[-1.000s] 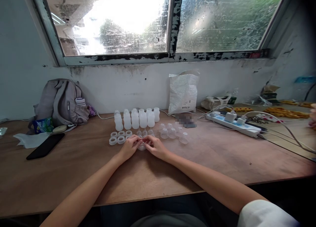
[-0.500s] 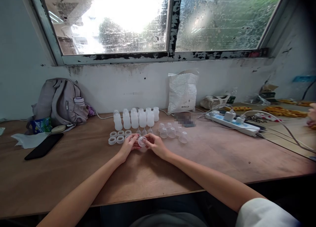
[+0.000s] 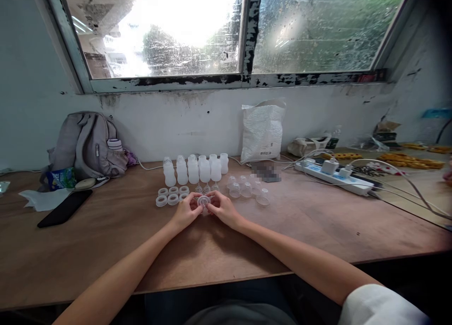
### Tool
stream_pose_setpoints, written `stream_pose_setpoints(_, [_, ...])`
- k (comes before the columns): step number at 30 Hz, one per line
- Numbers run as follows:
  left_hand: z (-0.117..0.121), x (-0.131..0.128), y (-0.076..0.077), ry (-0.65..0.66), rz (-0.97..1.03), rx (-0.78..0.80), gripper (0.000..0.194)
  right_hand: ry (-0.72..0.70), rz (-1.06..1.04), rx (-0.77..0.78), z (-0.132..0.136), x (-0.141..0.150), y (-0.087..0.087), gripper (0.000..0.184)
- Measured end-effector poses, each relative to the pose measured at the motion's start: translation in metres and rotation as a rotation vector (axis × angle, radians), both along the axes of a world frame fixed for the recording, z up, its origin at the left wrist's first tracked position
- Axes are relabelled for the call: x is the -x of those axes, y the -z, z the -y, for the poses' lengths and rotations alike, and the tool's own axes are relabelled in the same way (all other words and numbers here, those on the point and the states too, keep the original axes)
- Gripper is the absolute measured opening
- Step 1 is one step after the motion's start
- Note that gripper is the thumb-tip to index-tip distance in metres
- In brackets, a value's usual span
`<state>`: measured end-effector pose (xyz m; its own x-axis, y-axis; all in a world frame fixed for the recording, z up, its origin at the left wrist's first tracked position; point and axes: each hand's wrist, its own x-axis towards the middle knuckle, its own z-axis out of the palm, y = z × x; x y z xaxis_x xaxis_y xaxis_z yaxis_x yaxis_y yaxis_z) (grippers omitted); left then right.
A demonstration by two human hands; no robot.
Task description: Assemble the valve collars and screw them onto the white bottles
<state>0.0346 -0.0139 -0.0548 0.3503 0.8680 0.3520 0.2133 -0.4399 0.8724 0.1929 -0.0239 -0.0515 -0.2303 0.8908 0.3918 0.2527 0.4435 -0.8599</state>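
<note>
Two hands, left (image 3: 186, 211) & right (image 3: 222, 209), pinch together on a small clear cap (image 3: 204, 201) just above the table (image 3: 141, 249), w/ rings (image 3: 172, 196) left, cups (image 3: 247, 189) right, bottles (image 3: 193, 170) behind, then bag (image 3: 262, 131) by the wall.

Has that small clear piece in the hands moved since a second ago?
Yes. The clear piece, held by both hands, now sits higher and nearer the row of bottles than before.

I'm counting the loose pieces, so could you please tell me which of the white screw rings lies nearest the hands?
The rightmost ring of the front row, just left of the left hand; the other rings lie farther left.
</note>
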Motion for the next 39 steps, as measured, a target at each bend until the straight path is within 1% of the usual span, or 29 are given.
stream_pose_setpoints(4, [0.001,-0.001,0.001,-0.013,-0.049,-0.057,0.025,-0.007,0.042,-0.042,-0.001,-0.001,0.001,0.022])
stream_pose_setpoints(8, [0.003,-0.001,-0.002,-0.053,-0.105,-0.116,0.023,0.028,0.071,-0.074,0.000,0.001,-0.001,0.023])
stream_pose_setpoints(16, [0.008,-0.004,-0.006,-0.125,-0.168,-0.167,0.018,0.072,0.097,-0.093,0.004,0.003,-0.004,0.017])
stream_pose_setpoints(18, [0.009,-0.004,-0.007,-0.119,-0.161,-0.169,0.019,0.069,0.107,-0.109,0.005,0.002,-0.004,0.017])
stream_pose_setpoints(21, [0.011,-0.003,-0.009,-0.078,-0.135,-0.137,0.019,0.061,0.124,-0.134,0.005,0.001,-0.005,0.013])
stream_pose_setpoints(25, [0.013,-0.003,-0.012,-0.063,-0.122,-0.103,0.021,0.086,0.154,-0.149,0.006,0.000,-0.008,0.008])
stream_pose_setpoints(29, [0.014,-0.002,-0.013,-0.057,-0.129,-0.118,0.021,0.097,0.169,-0.169,0.008,0.000,-0.010,0.008])
stream_pose_setpoints(39, [0.012,-0.002,-0.012,-0.058,-0.185,-0.158,0.020,0.089,0.170,-0.153,0.008,0.001,-0.010,0.011])
